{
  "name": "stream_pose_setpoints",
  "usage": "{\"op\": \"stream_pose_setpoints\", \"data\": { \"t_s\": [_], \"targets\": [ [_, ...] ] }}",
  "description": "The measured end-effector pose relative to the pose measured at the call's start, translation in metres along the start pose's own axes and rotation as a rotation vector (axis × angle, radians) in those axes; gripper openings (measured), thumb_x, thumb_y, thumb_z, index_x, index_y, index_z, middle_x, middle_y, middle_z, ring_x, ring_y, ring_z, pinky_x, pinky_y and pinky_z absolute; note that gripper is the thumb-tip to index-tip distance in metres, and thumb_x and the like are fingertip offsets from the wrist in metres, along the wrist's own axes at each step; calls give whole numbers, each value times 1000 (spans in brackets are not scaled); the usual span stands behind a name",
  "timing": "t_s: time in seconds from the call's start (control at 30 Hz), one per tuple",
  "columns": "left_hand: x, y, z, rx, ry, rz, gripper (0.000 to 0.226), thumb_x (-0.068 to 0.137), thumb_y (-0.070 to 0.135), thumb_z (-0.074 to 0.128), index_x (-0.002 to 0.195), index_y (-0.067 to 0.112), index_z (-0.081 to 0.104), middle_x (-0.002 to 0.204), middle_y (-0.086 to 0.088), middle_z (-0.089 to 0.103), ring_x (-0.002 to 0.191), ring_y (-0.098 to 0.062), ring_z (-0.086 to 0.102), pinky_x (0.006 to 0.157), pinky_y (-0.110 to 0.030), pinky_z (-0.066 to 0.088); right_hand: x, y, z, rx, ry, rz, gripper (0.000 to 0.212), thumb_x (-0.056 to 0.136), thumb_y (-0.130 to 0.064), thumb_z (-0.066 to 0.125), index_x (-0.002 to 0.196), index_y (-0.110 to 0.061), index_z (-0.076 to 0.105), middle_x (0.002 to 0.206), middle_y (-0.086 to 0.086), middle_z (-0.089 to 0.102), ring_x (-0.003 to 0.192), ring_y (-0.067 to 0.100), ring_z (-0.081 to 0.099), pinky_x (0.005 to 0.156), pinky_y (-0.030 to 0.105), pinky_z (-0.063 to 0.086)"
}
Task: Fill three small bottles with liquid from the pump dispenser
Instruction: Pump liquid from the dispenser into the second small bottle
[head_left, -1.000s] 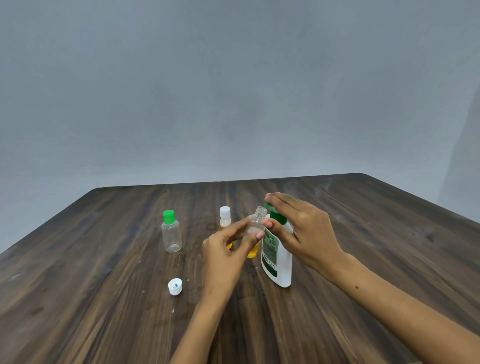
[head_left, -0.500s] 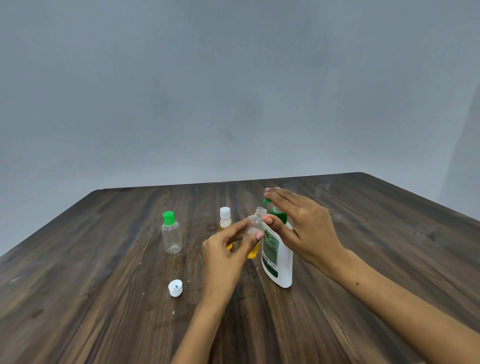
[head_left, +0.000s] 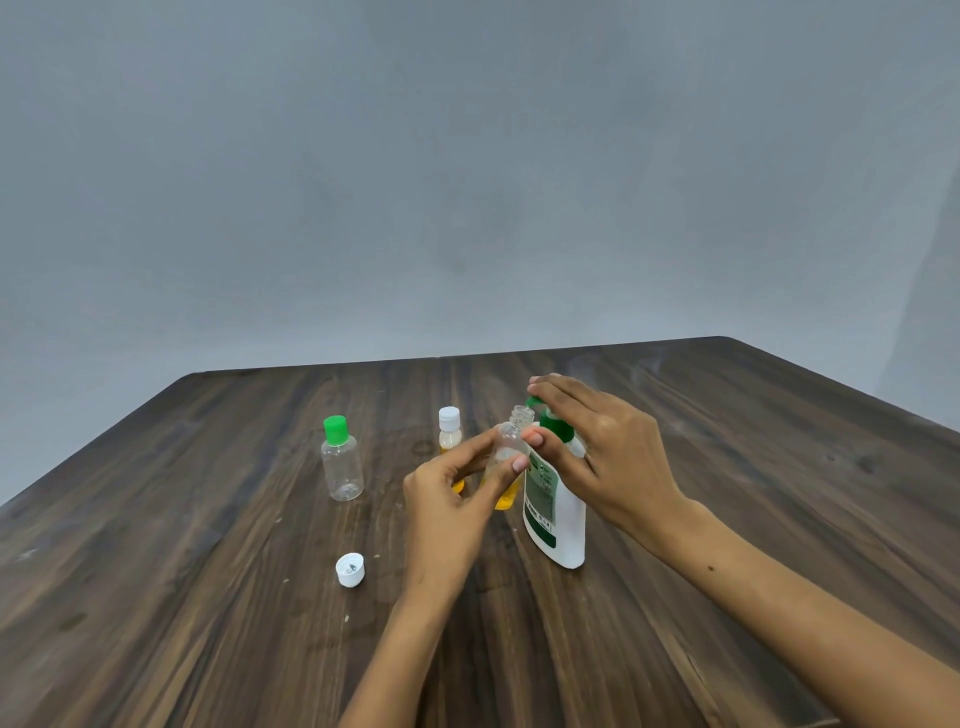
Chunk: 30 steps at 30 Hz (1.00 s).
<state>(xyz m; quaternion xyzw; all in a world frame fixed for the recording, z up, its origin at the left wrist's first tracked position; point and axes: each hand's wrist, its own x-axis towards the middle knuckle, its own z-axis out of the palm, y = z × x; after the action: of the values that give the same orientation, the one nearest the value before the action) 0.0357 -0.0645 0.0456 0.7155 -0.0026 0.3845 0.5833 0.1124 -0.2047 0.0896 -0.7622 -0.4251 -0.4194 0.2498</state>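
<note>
Dark wood grain runs across the table (head_left: 208, 597), which fills the lower half of the view under a plain grey wall (head_left: 467, 182).

Nearest on the table lies a loose white cap (head_left: 350, 569), its open side up, left of the left forearm. Just beyond it, the left hand (head_left: 447, 499) reaches in from the bottom edge, its thumb and fingertips curled round an uncapped small bottle (head_left: 511, 457) and pinching it. That bottle is clear, with yellow liquid in its lower part, and its open neck sits just under and beside the green pump head.

To the right stands the pump dispenser (head_left: 555, 512), a white bottle with a green-printed label and a green pump, its base on the table. The right hand (head_left: 608, 457) lies over its top: straight fingers rest on the pump head, while the thumb reaches toward the neck of the held bottle.

Farther back, partly hidden behind the left hand, stands a white-capped bottle (head_left: 449, 431) with yellow showing at its bottom. Well to the left is a green-capped bottle (head_left: 342, 467), clear, upright and apart from both hands.
</note>
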Motion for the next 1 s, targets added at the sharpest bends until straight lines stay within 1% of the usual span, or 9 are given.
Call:
{"op": "stream_pose_setpoints", "data": {
  "t_s": [0.07, 0.17, 0.27, 0.43, 0.63, 0.7, 0.83, 0.93, 1.0],
  "targets": [
    [0, 0, 0, 4, 0, -8, 36, 65, 45, 73, 101, 41, 68, 88, 34, 69, 95, 9, 66, 75, -5, 47, -3, -1, 1, 2, 1, 7, 65, 95, -61, 27, 112, -13, 67, 116, 0, 67, 97, 16, 65, 75, 19, 44],
    [0, -1, 0, 10, 2, 4, 38, 66, 43, 73, 104, 36, 70, 87, 36, 68, 94, 11, 65, 73, -4, 46, 0, 1, -2, 4, -11, -4, 66, 94, -62, 26, 114, -13, 67, 117, -1, 66, 103, 16, 64, 78, 21, 45],
    [-1, 1, 0, 16, -9, 8, 33, 68, 41, 73, 100, 42, 68, 86, 38, 68, 94, 12, 64, 74, -3, 46, 4, 2, -4, 3, -17, -8, 67, 95, -62, 26, 115, -13, 66, 119, -1, 66, 107, 17, 62, 81, 22, 46],
    [-1, 2, 0, 16, -11, 1, 31, 66, 44, 71, 97, 45, 65, 83, 41, 65, 92, 15, 63, 72, -2, 44, -4, -1, 0, 4, -15, 10, 67, 94, -62, 26, 113, -13, 67, 116, 0, 66, 97, 16, 65, 75, 18, 43],
    [-2, 3, 0, 16, -15, 21, 31, 69, 39, 73, 98, 44, 67, 87, 35, 69, 93, 11, 65, 75, -5, 47, 5, 2, -7, 8, -33, -15, 68, 94, -63, 25, 115, -13, 67, 118, -1, 66, 106, 16, 63, 81, 21, 44],
    [-1, 3, 0, 15, -16, 24, 31, 69, 38, 74, 98, 43, 68, 88, 35, 69, 94, 10, 66, 76, -6, 47, 2, 2, -4, 14, -29, -6, 69, 94, -63, 25, 115, -13, 67, 118, -1, 66, 106, 17, 63, 80, 23, 47],
    [-1, 0, 0, 16, -10, 18, 34, 68, 43, 73, 101, 40, 69, 93, 33, 70, 97, 8, 66, 78, -8, 49, -2, 1, -1, 10, -35, 7, 69, 94, -63, 25, 115, -13, 67, 118, 0, 66, 100, 18, 65, 77, 19, 44],
    [-1, -1, -1, 23, -10, 19, 33, 70, 38, 75, 103, 38, 70, 95, 28, 72, 97, 6, 66, 78, -9, 50, 3, 2, -5, 14, -24, -7, 68, 94, -63, 25, 114, -13, 67, 118, -1, 66, 103, 16, 64, 78, 19, 44],
    [-2, 0, -1, 32, -8, 18, 33, 70, 37, 75, 103, 39, 69, 93, 30, 71, 97, 7, 66, 77, -7, 49, 4, 2, -5, 16, -14, -8, 68, 94, -63, 25, 113, -13, 68, 117, -1, 66, 103, 15, 64, 78, 18, 42]
  ]
}}
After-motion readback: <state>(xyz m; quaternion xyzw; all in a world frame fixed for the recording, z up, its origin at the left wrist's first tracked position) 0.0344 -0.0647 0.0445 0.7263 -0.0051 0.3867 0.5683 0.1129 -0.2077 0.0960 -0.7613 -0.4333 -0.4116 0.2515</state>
